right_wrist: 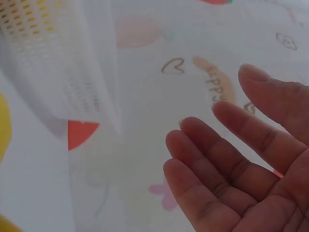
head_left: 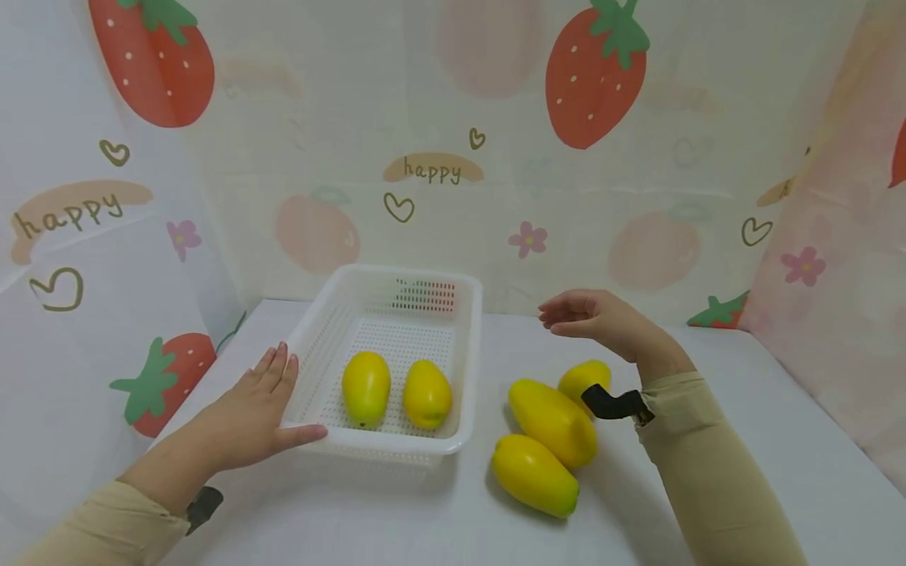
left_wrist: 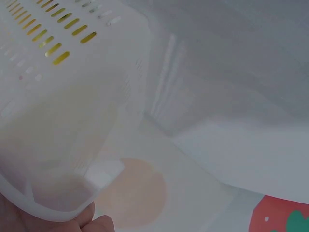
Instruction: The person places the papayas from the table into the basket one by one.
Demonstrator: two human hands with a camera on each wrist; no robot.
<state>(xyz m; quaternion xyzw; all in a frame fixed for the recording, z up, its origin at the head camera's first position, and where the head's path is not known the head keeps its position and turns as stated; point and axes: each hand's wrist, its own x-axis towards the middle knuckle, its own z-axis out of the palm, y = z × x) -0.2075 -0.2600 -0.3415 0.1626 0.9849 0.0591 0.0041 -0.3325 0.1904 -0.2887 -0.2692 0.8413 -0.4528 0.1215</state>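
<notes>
A white plastic basket (head_left: pixel 467 369) with slotted walls holds two yellow, mango-like fruits, a left one (head_left: pixel 366 388) and a right one (head_left: pixel 428 395). My left hand (head_left: pixel 248 420) rests against its left side with fingers extended, the thumb reaching along the front rim. In the left wrist view, fingertips (left_wrist: pixel 99 224) show at the basket's rim. My right hand (head_left: pixel 594 318) is raised with bent, relaxed fingers and holds nothing; its empty palm shows in the right wrist view. Below it lie three more yellow fruits: a front one (head_left: pixel 535 476), a middle one (head_left: pixel 554 423) and a back one (head_left: pixel 586 380).
The white table (head_left: pixel 354 519) carries the basket and the fruits. Printed cloth (head_left: pixel 425 102) with strawberries and hearts stands behind the table and along both sides. A black strap piece (head_left: pixel 612 402) on my right wrist overlaps the back fruit in the head view.
</notes>
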